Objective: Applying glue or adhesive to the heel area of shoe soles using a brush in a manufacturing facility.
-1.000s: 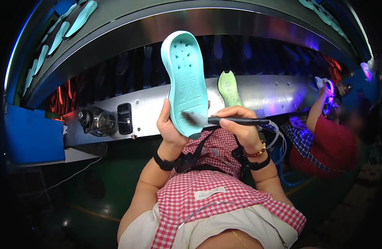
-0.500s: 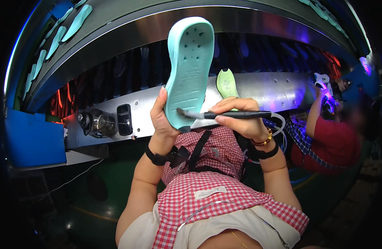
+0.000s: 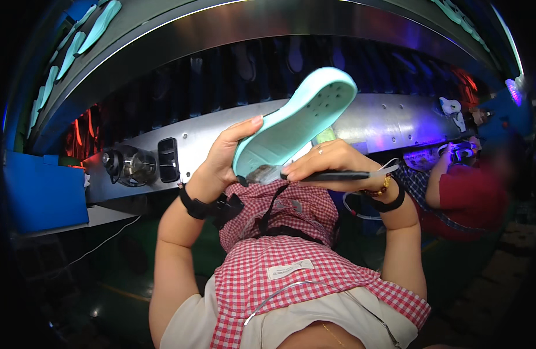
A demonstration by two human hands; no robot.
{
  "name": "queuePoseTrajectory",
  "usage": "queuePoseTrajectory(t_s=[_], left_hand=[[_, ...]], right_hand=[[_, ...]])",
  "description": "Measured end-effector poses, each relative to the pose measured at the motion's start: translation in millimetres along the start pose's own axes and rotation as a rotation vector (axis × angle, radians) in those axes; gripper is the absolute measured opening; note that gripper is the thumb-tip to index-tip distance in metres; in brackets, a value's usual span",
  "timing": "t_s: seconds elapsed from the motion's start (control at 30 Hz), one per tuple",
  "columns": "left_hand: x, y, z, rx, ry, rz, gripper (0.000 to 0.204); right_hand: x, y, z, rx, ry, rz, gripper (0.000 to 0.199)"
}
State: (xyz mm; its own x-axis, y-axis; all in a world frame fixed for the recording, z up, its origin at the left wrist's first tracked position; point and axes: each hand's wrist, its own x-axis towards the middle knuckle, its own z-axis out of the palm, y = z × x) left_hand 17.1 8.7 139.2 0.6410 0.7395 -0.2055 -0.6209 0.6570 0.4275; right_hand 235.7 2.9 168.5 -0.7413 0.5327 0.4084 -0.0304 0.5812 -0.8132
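A mint-green shoe sole (image 3: 297, 119) is tilted up and to the right in front of me, its inner face with small holes toward me. My left hand (image 3: 224, 148) grips its near end, thumb along the side edge. Closed around a brush with a black handle (image 3: 341, 175) is my right hand (image 3: 332, 161). The pale, blurred bristles (image 3: 264, 174) lie against the sole's near edge, beside a small dark patch (image 3: 242, 181). Behind the sole, a light-green sole (image 3: 324, 136) on the metal shelf is mostly hidden.
On the metal shelf (image 3: 390, 125) stand a dark jug (image 3: 130, 166) and a black tray (image 3: 168, 160). Mint soles (image 3: 100, 26) lie on the conveyor beyond. A blue box (image 3: 44, 192) is at the left; a co-worker in red (image 3: 471, 189) works at the right.
The sole has come down and swung its far end to the right. The brush has moved from the sole's inner face to its near edge. The co-worker's hands have come lower.
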Motion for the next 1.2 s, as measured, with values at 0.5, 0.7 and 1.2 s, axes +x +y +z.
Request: queuePoseTrajectory(t_s=[0.5, 0.7, 1.2], left_hand=[[-13.7, -1.8, -1.4, 0.360, 0.256, -0.116, 0.037], [-16.0, -3.6, -12.8, 0.181, 0.241, -0.043, 0.041], [13.1, -49.5, -59.2, -0.194, 0.205, 0.085, 0.044]], right_hand=[[0.3, -10.6, -24.7, -0.525, -0.466, 0.057, 0.017], [-3.5, 1.0, -29.2, 0.051, -0.213, 0.250, 0.022], [-28.2, 39.7, 44.0, -0.170, 0.493, 0.336, 0.022]])
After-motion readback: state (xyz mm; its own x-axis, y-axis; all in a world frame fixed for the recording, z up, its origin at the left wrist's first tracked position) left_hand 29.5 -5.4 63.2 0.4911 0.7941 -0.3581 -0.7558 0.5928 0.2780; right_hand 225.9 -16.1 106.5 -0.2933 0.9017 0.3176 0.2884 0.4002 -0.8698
